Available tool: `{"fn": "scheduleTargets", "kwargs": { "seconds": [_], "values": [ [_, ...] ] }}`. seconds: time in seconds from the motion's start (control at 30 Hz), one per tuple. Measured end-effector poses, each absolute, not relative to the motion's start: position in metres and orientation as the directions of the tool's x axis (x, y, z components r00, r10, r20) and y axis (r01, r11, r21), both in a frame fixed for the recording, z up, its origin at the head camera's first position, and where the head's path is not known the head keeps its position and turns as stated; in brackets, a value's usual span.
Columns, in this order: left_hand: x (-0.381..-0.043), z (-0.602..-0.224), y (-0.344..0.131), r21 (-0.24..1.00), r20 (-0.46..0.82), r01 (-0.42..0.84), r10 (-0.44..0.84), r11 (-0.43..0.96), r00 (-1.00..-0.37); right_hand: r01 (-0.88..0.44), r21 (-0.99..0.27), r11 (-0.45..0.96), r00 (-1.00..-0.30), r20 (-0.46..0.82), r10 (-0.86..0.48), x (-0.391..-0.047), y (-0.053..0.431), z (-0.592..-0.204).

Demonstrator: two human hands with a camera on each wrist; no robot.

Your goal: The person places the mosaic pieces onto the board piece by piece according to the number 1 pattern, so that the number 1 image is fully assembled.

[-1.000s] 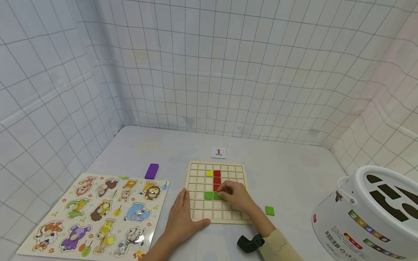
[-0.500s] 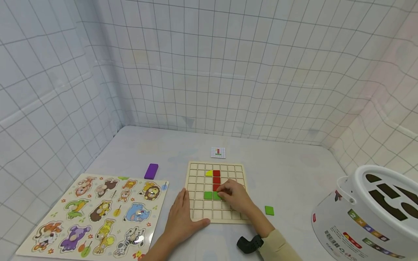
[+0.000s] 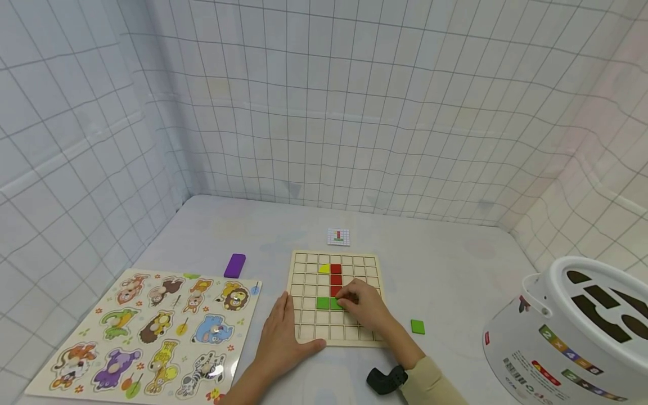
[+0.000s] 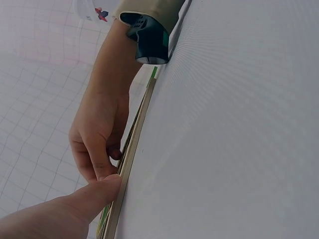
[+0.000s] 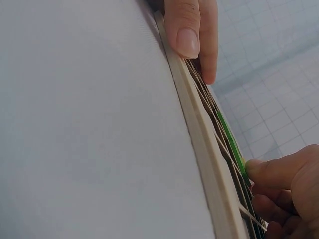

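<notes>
A wooden grid board (image 3: pixel 311 333) lies flat on the table. In its cells are a yellow piece (image 3: pixel 324 269), a column of three red tiles (image 3: pixel 336 279) and, below them, a green tile (image 3: pixel 322 303). Thumb and bent fingers of my right hand (image 3: pixel 368 306) pinch a second green tile (image 3: pixel 334 304) beside the first, partly hidden by the fingertips. In the right wrist view the thumb is at the edge of the green tile (image 5: pixel 231 142). With fingers straight along the left edge, my left hand (image 3: pixel 280 334) rests against the board, its thumb on the front edge.
A loose green tile (image 3: pixel 417 327) lies right of the board. Behind it sits a small pattern card (image 3: pixel 338 237). An animal puzzle board (image 3: pixel 194 351) and a purple block (image 3: pixel 235 265) are on the left. A white bucket (image 3: pixel 508 329) stands at the right.
</notes>
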State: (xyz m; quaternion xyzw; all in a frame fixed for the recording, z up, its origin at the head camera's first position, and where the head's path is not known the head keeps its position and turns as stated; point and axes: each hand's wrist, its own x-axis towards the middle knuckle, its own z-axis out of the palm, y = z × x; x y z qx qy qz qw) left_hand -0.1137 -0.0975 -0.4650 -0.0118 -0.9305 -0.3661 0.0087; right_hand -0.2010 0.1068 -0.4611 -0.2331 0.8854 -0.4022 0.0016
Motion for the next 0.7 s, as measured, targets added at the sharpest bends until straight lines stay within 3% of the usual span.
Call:
{"fn": "scheduleTargets", "kwargs": {
  "seconds": [0.7],
  "values": [
    [-0.113,-0.466,-0.098,0.685,0.032,0.040,0.025,0.727,-0.999,-0.342,-0.763,0.549,-0.932,0.202,-0.302,-0.196,0.133,-0.461]
  ]
}}
